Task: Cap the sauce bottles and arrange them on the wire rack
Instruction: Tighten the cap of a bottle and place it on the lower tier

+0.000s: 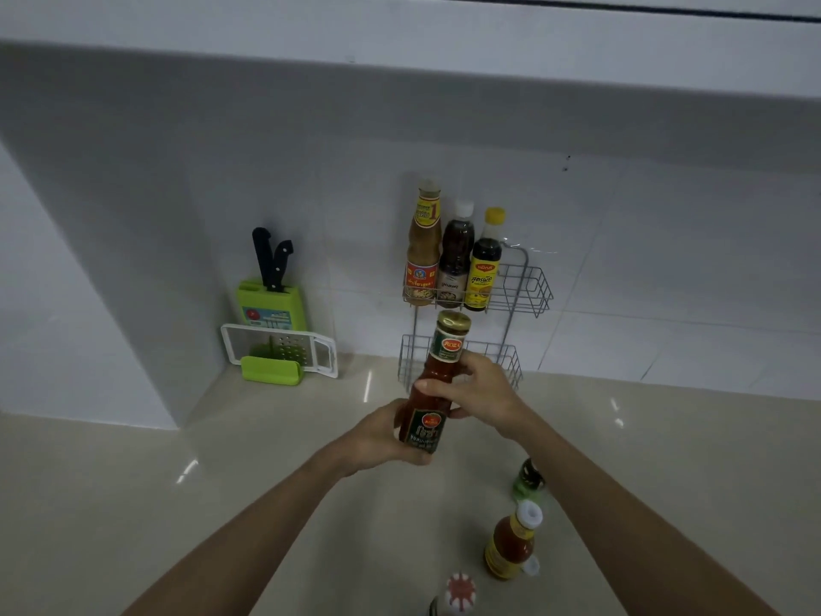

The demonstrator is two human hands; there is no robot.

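Both my hands hold a red chilli sauce bottle (pixel 437 380) with a green label and a gold cap, raised in front of the wire rack (pixel 528 286). My left hand (pixel 382 437) wraps its lower body; my right hand (pixel 480 389) grips its shoulder below the neck. The rack's upper tier carries three capped bottles: a tall orange-labelled one (pixel 422 246), a dark one with a white cap (pixel 455 255), and a dark one with a yellow cap (pixel 485 264). The lower tier (pixel 511 357) is partly hidden behind the held bottle.
On the beige counter near me stand a yellow-labelled red sauce bottle with a white top (pixel 511 542), a small green bottle (pixel 528 480) and a bottle with a red-and-white top (pixel 460 593). A green knife block (pixel 271 300) and a white grater (pixel 284 349) sit left.
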